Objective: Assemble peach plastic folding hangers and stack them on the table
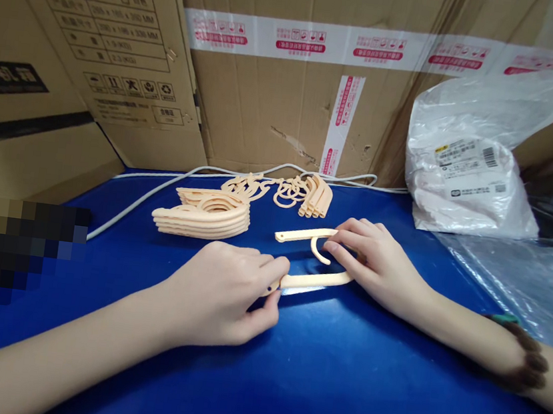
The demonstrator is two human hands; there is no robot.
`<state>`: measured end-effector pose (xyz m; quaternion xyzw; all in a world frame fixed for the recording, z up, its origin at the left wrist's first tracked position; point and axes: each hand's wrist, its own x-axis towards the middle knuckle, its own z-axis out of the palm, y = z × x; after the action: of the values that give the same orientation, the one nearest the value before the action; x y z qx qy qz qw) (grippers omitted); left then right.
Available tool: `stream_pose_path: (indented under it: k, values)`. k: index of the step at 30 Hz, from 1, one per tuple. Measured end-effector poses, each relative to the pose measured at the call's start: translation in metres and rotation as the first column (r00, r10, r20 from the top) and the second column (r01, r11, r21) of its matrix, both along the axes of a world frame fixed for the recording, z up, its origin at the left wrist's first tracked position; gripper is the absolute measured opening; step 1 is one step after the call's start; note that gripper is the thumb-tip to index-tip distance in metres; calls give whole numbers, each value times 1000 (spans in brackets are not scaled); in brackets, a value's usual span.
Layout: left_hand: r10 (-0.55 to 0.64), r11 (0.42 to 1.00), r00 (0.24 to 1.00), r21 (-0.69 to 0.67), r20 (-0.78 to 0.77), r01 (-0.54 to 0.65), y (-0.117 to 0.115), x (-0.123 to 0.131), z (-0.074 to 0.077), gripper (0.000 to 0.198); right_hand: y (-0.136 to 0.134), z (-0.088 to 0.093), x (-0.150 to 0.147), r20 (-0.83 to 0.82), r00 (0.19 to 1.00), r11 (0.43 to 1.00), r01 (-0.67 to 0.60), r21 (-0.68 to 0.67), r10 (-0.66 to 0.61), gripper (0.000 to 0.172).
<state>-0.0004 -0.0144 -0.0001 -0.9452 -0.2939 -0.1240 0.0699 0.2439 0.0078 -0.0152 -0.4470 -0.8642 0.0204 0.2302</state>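
A cream plastic hanger piece (315,281) lies between my hands, low over the blue surface. My left hand (230,295) pinches its left end, where a small dark hole shows. The fingers of my right hand (375,259) are closed round its right part, together with a straight cream arm (303,235) and a curved hook (319,251); how these join is hidden under the fingers. Behind my left hand sits a stack of curved cream pieces (204,218). Farther back are loose hooks (249,187) and a bundle of cream arms (316,197).
Cardboard boxes (269,99) stand along the back and left of the blue table (315,386). A white cable (147,194) runs behind the pieces. At the right are a white plastic parcel (471,177) and clear film (524,278).
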Motion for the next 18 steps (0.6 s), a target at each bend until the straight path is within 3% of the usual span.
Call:
stream_pose_path:
  k: [3, 8, 18]
  values:
    - [-87, 995, 996, -42, -27, 86, -2, 1, 4, 4, 0, -1, 0, -6, 1000, 1000, -1, -12, 1, 29]
    - [-199, 977, 977, -91, -74, 192, -5, 3, 9, 19, 0, -3, 0, 3, 1000, 1000, 10, -15, -10, 25]
    - [-205, 979, 978, -14, -42, 205, 4, 3, 4, 27, 0, -4, 0, 89, 996, 1000, 28, -9, -27, 23]
